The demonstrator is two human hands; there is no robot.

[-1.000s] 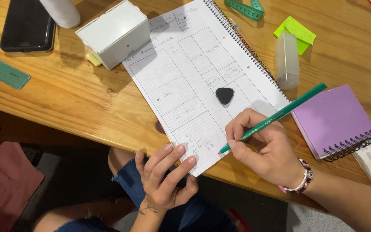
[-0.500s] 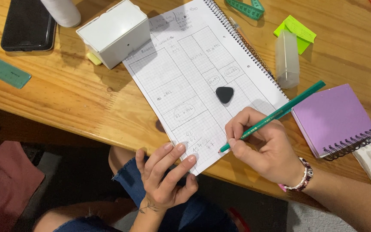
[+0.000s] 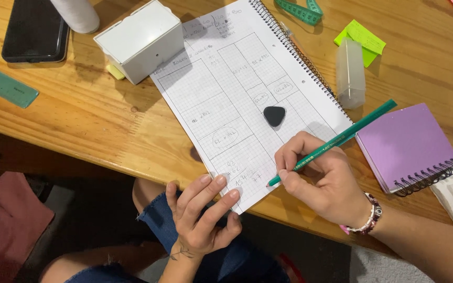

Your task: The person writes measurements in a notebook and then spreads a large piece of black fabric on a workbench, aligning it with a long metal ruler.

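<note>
My right hand (image 3: 327, 178) grips a green pencil (image 3: 342, 137) with its tip on the lower corner of a spiral-bound grid notebook (image 3: 221, 99). The page carries a hand-drawn plan of rectangles. A small black triangular eraser (image 3: 274, 115) lies on the page just above my right hand. My left hand (image 3: 201, 217) rests at the notebook's bottom corner, fingers spread flat, fingertips pressing the paper at the table edge. It holds nothing.
On the wooden table (image 3: 79, 120) stand a white box (image 3: 140, 39) on the notebook's top left, a black phone (image 3: 35, 31), a teal ruler (image 3: 3, 84), a clear case (image 3: 350, 73), green sticky notes (image 3: 362, 39), a green tape measure (image 3: 302, 10) and a purple spiral notepad (image 3: 407, 147).
Almost nothing moved. My right hand and the pencil tip shifted very slightly on the page; my left hand stays at the notebook's corner.
</note>
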